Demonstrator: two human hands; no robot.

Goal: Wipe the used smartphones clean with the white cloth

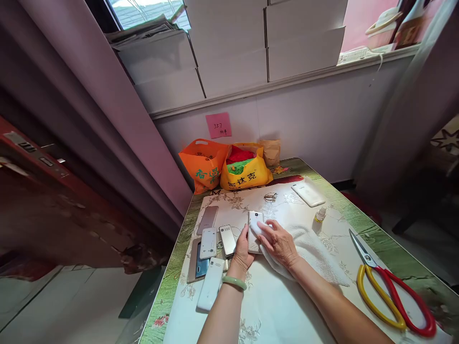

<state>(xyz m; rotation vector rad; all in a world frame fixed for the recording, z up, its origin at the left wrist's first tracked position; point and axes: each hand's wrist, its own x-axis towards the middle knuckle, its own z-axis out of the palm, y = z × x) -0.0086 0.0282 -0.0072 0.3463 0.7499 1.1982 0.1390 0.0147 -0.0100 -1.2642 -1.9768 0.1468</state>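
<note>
A white mobile phone lies back side up, its camera at the upper end. My left hand grips its left and lower edge, a green bangle on the wrist. Over the phone's right side, my right hand presses with bent fingers on a white cloth. Most of the cloth spreads to the right over the tabletop. Left of my left hand lie several other phones, among them a small silver phone, a white phone, a larger white one and a rose-coloured one.
Large scissors with red and yellow handles lie at the right. A small bottle stands near a pale phone. Orange and yellow bags stand against the wall. The table's green-patterned edge borders a white cover.
</note>
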